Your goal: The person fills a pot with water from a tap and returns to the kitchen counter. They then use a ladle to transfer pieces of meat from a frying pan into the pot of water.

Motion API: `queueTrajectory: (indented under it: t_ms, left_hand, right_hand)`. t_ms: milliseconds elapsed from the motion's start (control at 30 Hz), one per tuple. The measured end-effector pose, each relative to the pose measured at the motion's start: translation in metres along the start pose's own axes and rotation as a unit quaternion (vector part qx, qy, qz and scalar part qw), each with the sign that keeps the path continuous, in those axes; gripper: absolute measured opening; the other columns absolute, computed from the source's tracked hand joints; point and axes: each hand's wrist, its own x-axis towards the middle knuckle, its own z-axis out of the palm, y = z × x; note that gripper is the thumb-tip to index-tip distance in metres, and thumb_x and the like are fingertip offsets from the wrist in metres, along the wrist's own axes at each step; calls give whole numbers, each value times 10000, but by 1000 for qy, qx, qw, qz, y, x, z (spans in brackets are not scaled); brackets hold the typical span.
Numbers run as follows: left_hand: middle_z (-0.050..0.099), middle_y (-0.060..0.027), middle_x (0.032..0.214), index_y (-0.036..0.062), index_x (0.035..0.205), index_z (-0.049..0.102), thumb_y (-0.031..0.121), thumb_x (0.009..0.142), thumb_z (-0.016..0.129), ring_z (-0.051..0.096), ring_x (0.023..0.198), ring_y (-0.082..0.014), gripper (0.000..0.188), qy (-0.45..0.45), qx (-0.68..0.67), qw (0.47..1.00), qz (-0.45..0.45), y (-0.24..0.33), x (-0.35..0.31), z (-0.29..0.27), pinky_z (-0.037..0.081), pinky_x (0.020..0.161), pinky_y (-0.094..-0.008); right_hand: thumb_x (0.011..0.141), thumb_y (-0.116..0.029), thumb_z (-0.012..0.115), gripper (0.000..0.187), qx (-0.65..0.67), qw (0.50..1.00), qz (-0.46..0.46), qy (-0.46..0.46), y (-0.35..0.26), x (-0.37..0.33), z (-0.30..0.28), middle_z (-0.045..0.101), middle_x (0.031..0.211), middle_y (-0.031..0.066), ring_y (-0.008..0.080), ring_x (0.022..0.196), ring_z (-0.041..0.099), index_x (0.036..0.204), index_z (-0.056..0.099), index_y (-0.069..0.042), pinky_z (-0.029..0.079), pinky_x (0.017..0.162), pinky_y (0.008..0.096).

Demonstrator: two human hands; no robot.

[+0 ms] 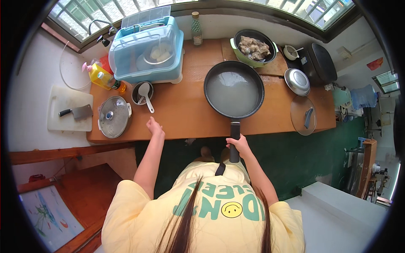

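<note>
1. One black frying pan (234,88) mid-counter, cloudy water inside; right hand (239,145) wrapped round its handle at the counter's near edge.
2. Left of pan: left hand (155,126) open, empty, resting on the counter edge.
3. Three lids: one potted (114,117) far left, one steel (297,81), one glass (303,114) right.
4. Behind pan: green pot (253,47) of meat, one checked-label bottle (195,28).
5. Yellow bottle (100,76) far left.

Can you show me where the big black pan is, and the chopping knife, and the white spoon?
Black pan (234,93), head view: on the cloudy water inside it.
Chopping knife (81,111), head view: on its flat blade.
White spoon (144,90), head view: on its bowl.
</note>
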Motion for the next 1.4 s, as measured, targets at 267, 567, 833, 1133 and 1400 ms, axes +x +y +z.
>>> queueTrajectory:
  t_ms: [267, 567, 833, 1133, 1400]
  left_hand:
    - [571, -79, 907, 51, 1048, 499, 248, 823, 587, 562, 798, -152, 312, -517, 214, 823, -98, -60, -212, 44, 461, 687, -261]
    - [581, -120, 881, 16, 978, 489, 207, 737, 685, 580, 803, -200, 364, -651, 163, 699, -247, -84, -229, 110, 495, 686, -350]
    - [572, -114, 830, 34, 920, 483, 126, 714, 674, 587, 795, -211, 295, -609, 162, 738, -239, -86, -242, 114, 504, 699, -359]
    - [570, -107, 830, 26, 914, 474, 137, 726, 667, 586, 790, -201, 291, -613, 135, 749, -213, -69, -263, 109, 504, 694, -354]
    - [579, -136, 888, 10, 943, 464, 161, 764, 635, 582, 808, -213, 290, -631, 108, 743, -193, -17, -289, 116, 499, 698, -358]
  right_hand:
    - [675, -31, 666, 320, 41, 999, -13, -6, -5, -16, 2, 552, 733, 72, 158, 551, 573, 921, 461, -23, 512, 545, 294]
    - [644, -50, 630, 207, -7, 998, -53, 31, 16, -15, 3, 539, 665, 58, 151, 533, 552, 814, 520, -9, 488, 500, 281]
    - [615, -68, 611, 197, -43, 993, -100, 45, 22, -11, -2, 552, 636, 67, 160, 491, 564, 762, 507, 12, 482, 470, 280]
    - [606, -66, 623, 234, -74, 990, -117, 31, 3, -29, -11, 563, 626, 77, 165, 482, 574, 785, 495, 13, 484, 480, 288]
    - [623, -72, 637, 291, -78, 992, -82, -60, -58, -51, -23, 569, 655, 80, 157, 495, 575, 847, 476, 22, 480, 482, 271]
